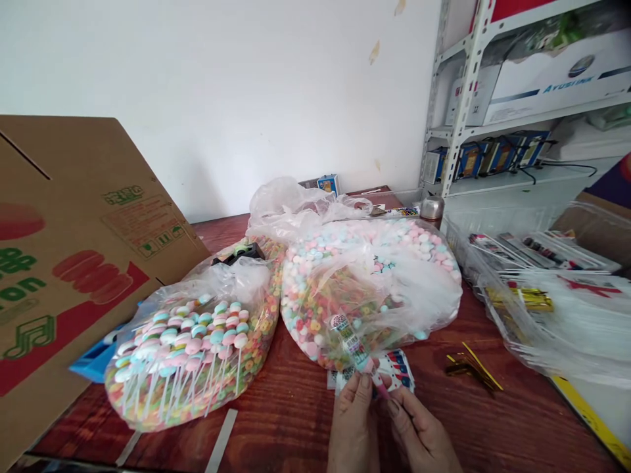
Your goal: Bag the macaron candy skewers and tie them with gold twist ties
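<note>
Near the front of the table, my left hand (352, 404) pinches a slim, clear printed packet (351, 343) between thumb and fingers. Pastel pieces show inside its lower part. My right hand (417, 420) is closed at the packet's lower end, by a pink part; its fingertips are partly hidden. Under and just beyond my hands lies a small stack of printed sleeves (401, 369). Behind the packet is a bag of colourful ring-shaped pieces (320, 302), resting on a larger bag of pastel candies (438, 246). Gold twist ties (473, 368) lie to the right of my hands.
At left, pastel candy sticks (192, 341) lie on another bag beside a cardboard box (73, 263). A black tape dispenser (241, 253) sits behind them. Clear bins (522, 315) stand at right, below a metal shelf (466, 98). A metal-topped container (432, 210) is at the back.
</note>
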A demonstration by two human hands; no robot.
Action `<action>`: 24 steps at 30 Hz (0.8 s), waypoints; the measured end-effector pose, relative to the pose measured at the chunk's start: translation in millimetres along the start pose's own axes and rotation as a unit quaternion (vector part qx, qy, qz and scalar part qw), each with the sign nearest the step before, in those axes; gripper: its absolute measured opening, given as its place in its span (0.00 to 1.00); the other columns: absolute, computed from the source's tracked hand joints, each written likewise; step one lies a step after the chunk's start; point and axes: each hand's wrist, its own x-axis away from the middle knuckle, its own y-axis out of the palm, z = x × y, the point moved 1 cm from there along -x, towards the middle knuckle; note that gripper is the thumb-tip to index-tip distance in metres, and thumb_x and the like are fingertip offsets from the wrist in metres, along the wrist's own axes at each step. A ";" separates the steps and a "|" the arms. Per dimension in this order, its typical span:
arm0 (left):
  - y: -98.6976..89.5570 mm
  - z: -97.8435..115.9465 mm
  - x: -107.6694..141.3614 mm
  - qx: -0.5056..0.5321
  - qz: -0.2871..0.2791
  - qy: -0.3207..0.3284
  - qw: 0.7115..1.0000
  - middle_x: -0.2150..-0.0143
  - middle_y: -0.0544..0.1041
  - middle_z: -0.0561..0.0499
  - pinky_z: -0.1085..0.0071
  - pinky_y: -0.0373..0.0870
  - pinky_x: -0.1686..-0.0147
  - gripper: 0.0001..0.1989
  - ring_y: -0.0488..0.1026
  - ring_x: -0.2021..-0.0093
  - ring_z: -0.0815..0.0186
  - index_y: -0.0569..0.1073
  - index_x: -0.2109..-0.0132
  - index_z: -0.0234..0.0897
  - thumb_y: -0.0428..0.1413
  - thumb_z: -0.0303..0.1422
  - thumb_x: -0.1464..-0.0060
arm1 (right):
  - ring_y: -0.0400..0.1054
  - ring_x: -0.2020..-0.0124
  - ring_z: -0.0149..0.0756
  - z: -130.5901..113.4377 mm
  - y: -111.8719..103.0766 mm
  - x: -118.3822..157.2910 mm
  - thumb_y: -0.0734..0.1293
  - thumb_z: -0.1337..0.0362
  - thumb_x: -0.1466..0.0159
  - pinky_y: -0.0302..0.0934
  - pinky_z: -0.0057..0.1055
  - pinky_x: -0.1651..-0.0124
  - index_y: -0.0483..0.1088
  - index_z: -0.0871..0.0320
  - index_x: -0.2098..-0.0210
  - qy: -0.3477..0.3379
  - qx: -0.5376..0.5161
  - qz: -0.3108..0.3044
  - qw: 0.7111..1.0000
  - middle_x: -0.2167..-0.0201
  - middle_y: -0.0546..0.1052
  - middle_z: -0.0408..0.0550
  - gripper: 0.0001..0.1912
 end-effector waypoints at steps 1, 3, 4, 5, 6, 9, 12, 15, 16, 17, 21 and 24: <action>0.6 1.6 0.1 -0.008 0.007 0.000 1.000 0.66 0.81 0.45 0.62 0.68 0.52 0.19 0.76 0.57 0.56 0.82 0.62 0.36 0.71 0.40 0.63 | 0.76 0.65 0.41 0.9 0.7 0.4 0.64 0.46 0.37 0.70 0.32 0.59 0.78 0.56 0.57 0.005 -0.012 -0.006 1.000 0.70 0.80 0.46 0.22; 1.9 2.3 0.2 -0.015 0.016 0.009 1.000 0.67 0.81 0.46 0.64 0.69 0.54 0.19 0.76 0.59 0.58 0.82 0.64 0.36 0.72 0.40 0.65 | 0.76 0.58 0.44 2.7 3.0 1.6 0.63 0.45 0.36 0.69 0.36 0.52 0.77 0.57 0.54 0.017 -0.032 -0.014 0.999 0.63 0.81 0.50 0.24; 2.4 1.8 0.0 -0.016 0.018 0.013 1.000 0.67 0.81 0.46 0.65 0.70 0.55 0.18 0.77 0.60 0.59 0.82 0.65 0.36 0.72 0.39 0.65 | 0.75 0.54 0.44 3.2 4.6 2.5 0.63 0.46 0.36 0.67 0.37 0.49 0.76 0.57 0.53 0.020 -0.038 -0.011 0.999 0.59 0.81 0.52 0.24; 2.7 0.9 -0.4 -0.017 0.020 0.014 1.000 0.68 0.81 0.47 0.66 0.70 0.55 0.18 0.77 0.61 0.59 0.82 0.65 0.36 0.71 0.39 0.65 | 0.74 0.52 0.44 3.5 6.4 3.5 0.63 0.46 0.35 0.66 0.37 0.47 0.75 0.57 0.53 0.020 -0.039 -0.003 0.999 0.55 0.80 0.53 0.24; 2.8 0.1 -0.8 -0.017 0.022 0.013 1.000 0.68 0.81 0.47 0.66 0.70 0.56 0.17 0.77 0.62 0.60 0.82 0.65 0.37 0.71 0.39 0.64 | 0.73 0.51 0.44 3.4 8.3 4.8 0.62 0.46 0.35 0.65 0.36 0.46 0.74 0.57 0.52 0.018 -0.036 0.012 0.999 0.53 0.79 0.54 0.24; 2.0 -2.5 -2.0 -0.039 0.028 0.002 0.999 0.68 0.81 0.48 0.65 0.70 0.55 0.16 0.77 0.62 0.60 0.82 0.64 0.39 0.71 0.39 0.63 | 0.74 0.53 0.43 1.9 13.7 8.4 0.62 0.44 0.36 0.66 0.34 0.48 0.71 0.58 0.50 0.010 0.006 0.070 0.997 0.53 0.79 0.55 0.26; 0.1 -5.4 -1.9 -0.095 0.018 0.022 0.995 0.65 0.82 0.46 0.65 0.68 0.52 0.17 0.76 0.59 0.59 0.82 0.64 0.39 0.70 0.40 0.62 | 0.75 0.56 0.44 -1.2 15.1 9.3 0.61 0.42 0.37 0.67 0.34 0.51 0.72 0.57 0.54 0.020 0.055 0.121 0.991 0.56 0.80 0.55 0.26; -3.0 -6.6 0.2 -0.117 0.001 0.066 0.991 0.60 0.82 0.44 0.66 0.66 0.49 0.15 0.75 0.54 0.58 0.83 0.63 0.38 0.69 0.40 0.59 | 0.74 0.59 0.42 -7.1 10.5 7.4 0.63 0.39 0.40 0.68 0.32 0.54 0.74 0.56 0.60 0.053 -0.022 0.126 0.990 0.64 0.80 0.50 0.27; -4.2 -5.9 1.4 -0.111 -0.013 0.061 0.992 0.60 0.82 0.44 0.66 0.66 0.48 0.15 0.75 0.53 0.57 0.83 0.62 0.38 0.69 0.40 0.58 | 0.74 0.66 0.39 -9.4 9.0 6.9 0.65 0.38 0.42 0.69 0.30 0.61 0.74 0.56 0.63 0.087 -0.083 0.095 0.988 0.70 0.79 0.47 0.26; -5.4 -4.5 2.9 -0.103 -0.035 0.043 0.993 0.59 0.82 0.43 0.64 0.66 0.49 0.15 0.75 0.52 0.56 0.83 0.62 0.38 0.69 0.40 0.58 | 0.70 0.76 0.33 -11.9 8.1 7.0 0.67 0.38 0.44 0.67 0.27 0.70 0.72 0.55 0.67 0.133 -0.156 0.047 0.978 0.77 0.75 0.42 0.26; -7.2 10.0 11.2 -0.110 -0.152 -0.067 0.980 0.51 0.79 0.38 0.62 0.70 0.56 0.17 0.76 0.53 0.51 0.83 0.65 0.36 0.71 0.39 0.64 | 0.41 0.88 0.19 -22.0 14.0 15.0 0.73 0.42 0.48 0.40 0.19 0.85 0.64 0.56 0.78 0.244 -0.381 -0.143 0.880 0.87 0.55 0.31 0.25; -4.3 22.8 15.1 -0.141 -0.210 -0.078 0.964 0.49 0.78 0.38 0.59 0.70 0.54 0.17 0.73 0.49 0.45 0.83 0.71 0.37 0.74 0.37 0.74 | 0.42 0.85 0.19 -24.4 22.5 20.7 0.75 0.44 0.51 0.37 0.19 0.82 0.66 0.57 0.79 0.172 -0.379 -0.143 0.898 0.85 0.56 0.32 0.24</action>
